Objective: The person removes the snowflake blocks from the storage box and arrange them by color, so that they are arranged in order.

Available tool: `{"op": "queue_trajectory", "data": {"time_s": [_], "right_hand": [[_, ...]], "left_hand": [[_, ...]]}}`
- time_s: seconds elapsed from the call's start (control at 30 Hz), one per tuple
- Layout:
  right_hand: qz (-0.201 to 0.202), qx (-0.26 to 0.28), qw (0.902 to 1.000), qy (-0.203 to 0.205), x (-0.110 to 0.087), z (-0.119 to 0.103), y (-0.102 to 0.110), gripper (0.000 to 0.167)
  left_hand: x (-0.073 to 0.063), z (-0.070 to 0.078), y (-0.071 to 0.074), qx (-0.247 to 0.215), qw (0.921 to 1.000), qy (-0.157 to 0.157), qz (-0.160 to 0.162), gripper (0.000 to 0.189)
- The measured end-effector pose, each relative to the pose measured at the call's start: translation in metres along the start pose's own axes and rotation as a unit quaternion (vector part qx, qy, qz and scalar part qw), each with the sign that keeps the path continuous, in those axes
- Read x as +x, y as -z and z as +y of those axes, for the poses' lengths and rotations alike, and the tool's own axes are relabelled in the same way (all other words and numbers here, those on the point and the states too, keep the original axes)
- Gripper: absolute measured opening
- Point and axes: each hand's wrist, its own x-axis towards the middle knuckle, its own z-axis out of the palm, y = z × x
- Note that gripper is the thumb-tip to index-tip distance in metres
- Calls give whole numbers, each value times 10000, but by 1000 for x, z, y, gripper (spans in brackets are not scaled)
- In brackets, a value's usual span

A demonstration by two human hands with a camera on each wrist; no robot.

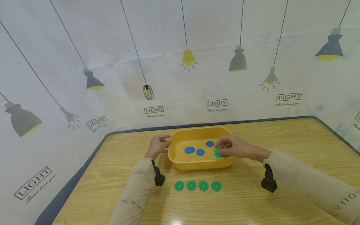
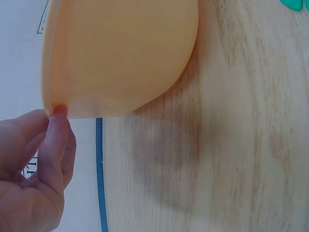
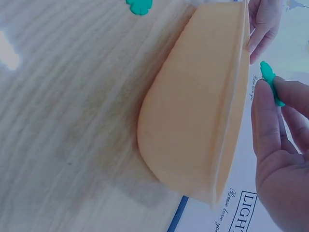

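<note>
A yellow plastic basin [image 1: 180, 165] sits on the table with several blue flower-shaped discs [image 1: 200, 152] inside. My left hand [image 1: 158, 147] pinches its left rim between thumb and fingers, as the left wrist view shows up close at the basin wall [image 2: 125, 53]. Over the right end of the basin, my right hand [image 1: 232, 147] holds a green flower-shaped disc [image 1: 217, 153] between thumb and fingertips. In the right wrist view the disc [image 3: 272, 83] is seen edge-on, above the rim.
In front of the basin, several green flower-shaped discs [image 1: 191, 185] lie in a row on the wooden table [image 1: 242, 200]. Behind stands a white backdrop [image 1: 174, 87] printed with lamps, and a dark blue strip [image 1: 135, 129] runs along the table's back edge.
</note>
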Motion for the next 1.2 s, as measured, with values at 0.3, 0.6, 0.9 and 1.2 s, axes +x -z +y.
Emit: {"op": "queue_trajectory", "data": {"time_s": [0.3,0.6,0.9,1.2], "right_hand": [[-257,140,9986,442,-28,5,-5,19],[-564,328,9964,545,-43,28,-22,19],[-520,39,9985,180,-47,53,-32,23],[-151,-854,9936,725,-43,55,-43,13]], "left_hand": [[1,0,-1,95,9998,149,29,36],[1,0,0,56,9999,115,79,36],[1,2,-2,45,9999,145,46,36],[1,1,-1,8,9997,236,49,37]]}}
